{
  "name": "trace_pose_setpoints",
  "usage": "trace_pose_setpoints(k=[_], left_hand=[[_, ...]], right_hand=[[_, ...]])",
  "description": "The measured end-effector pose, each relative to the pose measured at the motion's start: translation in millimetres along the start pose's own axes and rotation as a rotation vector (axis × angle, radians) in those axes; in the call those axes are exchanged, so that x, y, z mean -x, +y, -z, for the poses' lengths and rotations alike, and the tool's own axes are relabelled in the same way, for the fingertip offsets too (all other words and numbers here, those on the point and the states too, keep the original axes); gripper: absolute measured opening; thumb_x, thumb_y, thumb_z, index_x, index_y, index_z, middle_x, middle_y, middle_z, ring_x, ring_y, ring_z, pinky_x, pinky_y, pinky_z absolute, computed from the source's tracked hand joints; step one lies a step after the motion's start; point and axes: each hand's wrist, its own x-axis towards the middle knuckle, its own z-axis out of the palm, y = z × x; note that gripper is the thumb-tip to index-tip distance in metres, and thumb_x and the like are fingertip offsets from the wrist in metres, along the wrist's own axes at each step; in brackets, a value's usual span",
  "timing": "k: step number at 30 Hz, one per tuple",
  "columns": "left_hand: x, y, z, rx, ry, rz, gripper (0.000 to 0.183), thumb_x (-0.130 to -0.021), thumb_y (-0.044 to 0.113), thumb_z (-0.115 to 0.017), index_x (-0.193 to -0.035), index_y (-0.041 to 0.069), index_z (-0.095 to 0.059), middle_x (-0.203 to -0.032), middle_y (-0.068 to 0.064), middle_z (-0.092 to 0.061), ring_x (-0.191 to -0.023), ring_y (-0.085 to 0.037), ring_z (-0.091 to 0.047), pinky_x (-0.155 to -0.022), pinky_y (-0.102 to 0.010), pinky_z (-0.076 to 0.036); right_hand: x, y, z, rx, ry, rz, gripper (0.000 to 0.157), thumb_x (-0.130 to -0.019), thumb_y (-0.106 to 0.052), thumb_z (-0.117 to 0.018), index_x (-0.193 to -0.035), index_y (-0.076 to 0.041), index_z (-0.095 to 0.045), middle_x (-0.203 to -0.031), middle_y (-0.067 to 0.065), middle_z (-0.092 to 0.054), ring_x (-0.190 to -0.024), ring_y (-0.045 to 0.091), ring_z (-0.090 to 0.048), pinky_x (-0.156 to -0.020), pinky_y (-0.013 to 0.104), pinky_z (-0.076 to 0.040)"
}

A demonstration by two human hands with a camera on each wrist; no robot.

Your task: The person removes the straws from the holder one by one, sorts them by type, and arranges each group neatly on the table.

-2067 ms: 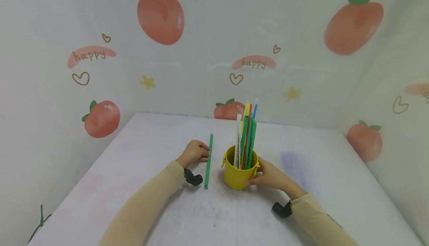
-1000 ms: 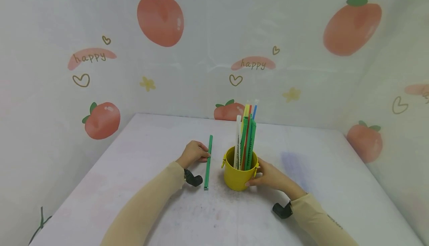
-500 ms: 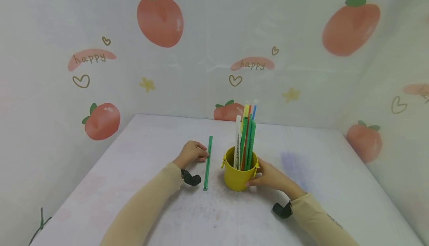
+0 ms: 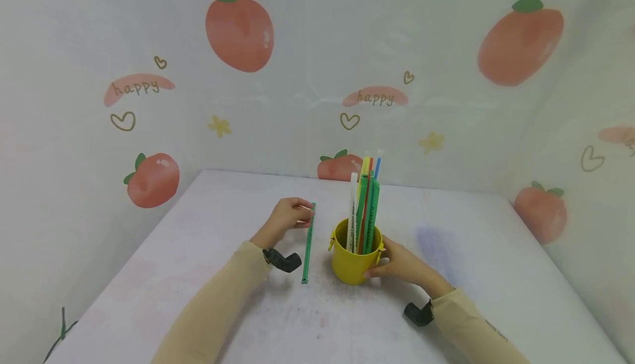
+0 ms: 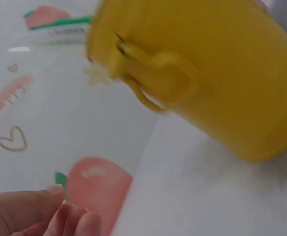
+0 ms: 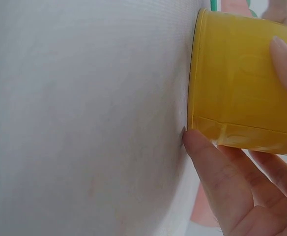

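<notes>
A long, slim green stick (image 4: 307, 253) lies lengthwise on the table, left of the bucket. My left hand (image 4: 288, 217) is over its far end, the fingertips overlapping it in the head view. In the left wrist view the thumb and loosely bent fingers (image 5: 71, 216) show nothing between them. My right hand (image 4: 402, 262) holds the yellow bucket (image 4: 350, 267) from the right, thumb and fingers spread round its wall. Upright in the bucket stand a white printed stick (image 4: 353, 209), green printed sticks (image 4: 371, 218) and thin yellow, red and blue sticks.
The pale table (image 4: 238, 309) has a bluish smudge (image 4: 436, 248) on the right. A white sheet (image 4: 307, 38) printed with fruit, hearts and words rises behind and beside it. Small yellow loop handles (image 4: 332, 240) stick out from the bucket's sides.
My left hand has moved from the middle of the green stick toward its far end. The stick, the bucket and my right hand stay nearly where they were.
</notes>
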Motion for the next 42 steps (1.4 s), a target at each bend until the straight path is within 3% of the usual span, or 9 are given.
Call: trace_pose_setpoints(k=[6,10,17,23,31,42], left_hand=[[11.4,23.3,-4.7,0.062,-0.015,-0.113,0.024,-0.091,0.009,-0.066,-0.114,0.001,-0.064,-0.097,-0.012,-0.068,-0.082,-0.023,-0.068,-0.083,-0.038,-0.059],[20.3,37.1,-9.4,0.086,-0.032,-0.169,0.023,-0.092,0.010,-0.065,-0.114,0.002,-0.064,-0.104,-0.019,-0.065,-0.090,-0.028,-0.068,-0.082,-0.036,-0.059],[38.5,57.2,-22.9,0.122,-0.110,-0.243,0.025,-0.092,0.008,-0.065,-0.115,0.000,-0.062,-0.095,-0.007,-0.064,-0.087,-0.019,-0.066,-0.086,-0.036,-0.058],[49.0,68.3,-37.9,0.101,-0.171,-0.256,0.027,-0.091,0.009,-0.067,-0.115,-0.001,-0.063,-0.097,-0.006,-0.065,-0.086,-0.018,-0.068,-0.087,-0.039,-0.057],[51.2,67.7,-54.5,0.054,-0.268,-0.271,0.031,-0.092,0.013,-0.066,-0.120,-0.001,-0.061,-0.113,-0.015,-0.064,-0.092,-0.016,-0.065,-0.090,-0.039,-0.056],[51.1,64.1,-67.4,0.001,-0.321,-0.234,0.037,-0.093,0.016,-0.065,-0.127,0.003,-0.059,-0.124,-0.014,-0.063,-0.113,-0.032,-0.062,-0.093,-0.036,-0.054]], right_hand=[[-0.7,0.9,-0.9,0.003,0.008,0.007,0.104,-0.070,-0.034,-0.087,-0.153,-0.012,-0.027,-0.146,0.012,-0.047,-0.120,0.038,-0.055,-0.098,0.055,-0.048],[-0.6,1.4,-0.9,0.002,0.008,0.002,0.104,-0.070,-0.035,-0.087,-0.152,-0.011,-0.027,-0.146,0.012,-0.047,-0.120,0.038,-0.055,-0.098,0.055,-0.047],[-0.3,2.9,-0.7,0.014,0.007,0.022,0.105,-0.071,-0.035,-0.087,-0.152,-0.010,-0.027,-0.146,0.014,-0.047,-0.121,0.040,-0.054,-0.099,0.057,-0.046],[-1.3,3.2,0.3,-0.005,0.000,0.026,0.104,-0.071,-0.035,-0.086,-0.152,-0.009,-0.027,-0.146,0.014,-0.046,-0.124,0.042,-0.051,-0.101,0.058,-0.044],[-0.4,2.6,1.3,-0.022,-0.011,0.020,0.104,-0.072,-0.034,-0.086,-0.153,-0.010,-0.024,-0.147,0.016,-0.045,-0.126,0.044,-0.049,-0.101,0.059,-0.043],[-0.9,3.0,0.9,-0.025,-0.008,0.017,0.104,-0.072,-0.035,-0.086,-0.153,-0.011,-0.025,-0.146,0.014,-0.046,-0.124,0.043,-0.052,-0.100,0.061,-0.044]])
